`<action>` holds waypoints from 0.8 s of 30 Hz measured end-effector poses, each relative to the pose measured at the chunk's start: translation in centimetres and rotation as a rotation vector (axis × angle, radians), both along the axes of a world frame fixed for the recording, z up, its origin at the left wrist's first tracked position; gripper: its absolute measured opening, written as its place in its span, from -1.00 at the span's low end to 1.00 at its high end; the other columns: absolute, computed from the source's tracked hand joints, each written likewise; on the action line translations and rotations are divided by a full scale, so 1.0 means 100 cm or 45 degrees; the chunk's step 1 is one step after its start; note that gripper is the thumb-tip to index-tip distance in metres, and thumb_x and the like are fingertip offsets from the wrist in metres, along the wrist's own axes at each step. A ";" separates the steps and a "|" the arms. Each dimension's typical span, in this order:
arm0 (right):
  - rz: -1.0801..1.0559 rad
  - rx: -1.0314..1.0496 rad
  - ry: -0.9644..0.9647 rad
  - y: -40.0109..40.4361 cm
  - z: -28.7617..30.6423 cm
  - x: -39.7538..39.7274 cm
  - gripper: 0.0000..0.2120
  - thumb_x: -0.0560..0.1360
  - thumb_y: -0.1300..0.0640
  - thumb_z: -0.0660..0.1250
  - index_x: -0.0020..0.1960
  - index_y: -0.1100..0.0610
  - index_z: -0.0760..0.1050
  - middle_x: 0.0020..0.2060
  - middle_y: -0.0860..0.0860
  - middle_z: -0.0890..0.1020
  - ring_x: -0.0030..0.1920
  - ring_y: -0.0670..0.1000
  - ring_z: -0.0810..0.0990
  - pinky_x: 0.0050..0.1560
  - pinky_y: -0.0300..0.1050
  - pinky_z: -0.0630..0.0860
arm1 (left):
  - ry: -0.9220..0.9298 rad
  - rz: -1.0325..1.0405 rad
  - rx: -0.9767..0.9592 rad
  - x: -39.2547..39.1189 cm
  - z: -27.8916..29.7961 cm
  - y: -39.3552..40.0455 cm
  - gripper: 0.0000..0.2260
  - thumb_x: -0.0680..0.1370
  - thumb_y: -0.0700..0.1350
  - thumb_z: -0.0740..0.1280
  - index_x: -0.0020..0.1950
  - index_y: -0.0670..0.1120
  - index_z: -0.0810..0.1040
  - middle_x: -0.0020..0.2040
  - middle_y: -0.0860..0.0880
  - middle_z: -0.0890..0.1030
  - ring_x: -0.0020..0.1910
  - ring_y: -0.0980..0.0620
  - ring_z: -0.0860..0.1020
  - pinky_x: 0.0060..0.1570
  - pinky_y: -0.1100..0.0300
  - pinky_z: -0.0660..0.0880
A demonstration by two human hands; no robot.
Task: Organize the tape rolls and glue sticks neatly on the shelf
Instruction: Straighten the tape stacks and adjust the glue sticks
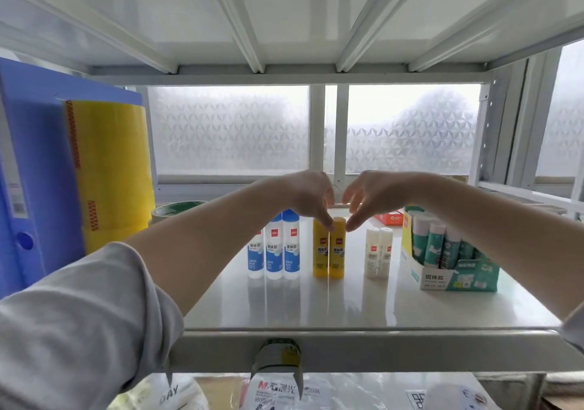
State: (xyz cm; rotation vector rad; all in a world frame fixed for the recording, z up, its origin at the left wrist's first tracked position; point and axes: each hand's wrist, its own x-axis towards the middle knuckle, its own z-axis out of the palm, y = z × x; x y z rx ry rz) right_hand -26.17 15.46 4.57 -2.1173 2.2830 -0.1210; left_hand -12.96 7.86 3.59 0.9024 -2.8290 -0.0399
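Observation:
Two yellow glue sticks (329, 248) stand upright side by side in the middle of the white shelf (347, 302). My left hand (308, 196) and my right hand (371, 198) hover just above their caps, fingers curled downward, fingertips touching or nearly touching the right stick's top. To the left stand three blue-capped liquid glue bottles (275, 248). To the right stand two small white glue sticks (378, 251). A stack of yellow tape rolls (110, 169) rises at the far left, with a single roll (175, 209) lying flat behind it.
A blue file box (34, 172) stands at the left edge. An open carton of teal glue sticks (452, 258) sits at the right. A small orange box (390, 218) lies at the back. Packaged items lie on the lower shelf.

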 end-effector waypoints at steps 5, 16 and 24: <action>-0.081 0.019 -0.001 0.022 0.010 -0.025 -0.47 0.37 0.01 0.49 0.29 0.12 0.48 0.19 0.00 0.59 0.16 0.00 0.54 0.24 -0.08 0.43 | 0.021 -0.117 0.001 -0.025 0.001 0.017 -0.50 0.42 0.03 0.46 0.29 -0.14 0.50 0.22 -0.04 0.58 0.20 0.00 0.53 0.22 0.10 0.44; -0.075 0.028 -0.068 0.024 -0.019 -0.046 -0.55 0.38 0.04 0.48 0.24 0.09 0.53 0.12 -0.04 0.62 0.08 -0.05 0.56 0.12 -0.16 0.44 | -0.118 -0.109 -0.072 -0.065 -0.019 0.021 -0.59 0.44 0.05 0.43 0.23 -0.10 0.56 0.13 -0.04 0.62 0.11 0.00 0.56 0.14 0.11 0.48; -0.067 0.014 -0.054 0.019 -0.019 -0.044 -0.59 0.38 0.06 0.49 0.20 0.09 0.56 0.06 -0.06 0.64 0.01 -0.04 0.57 0.03 -0.20 0.42 | -0.152 -0.119 -0.047 -0.070 -0.023 0.019 -0.65 0.48 0.00 0.40 0.22 -0.10 0.58 0.10 -0.03 0.65 0.10 0.00 0.57 0.08 0.18 0.43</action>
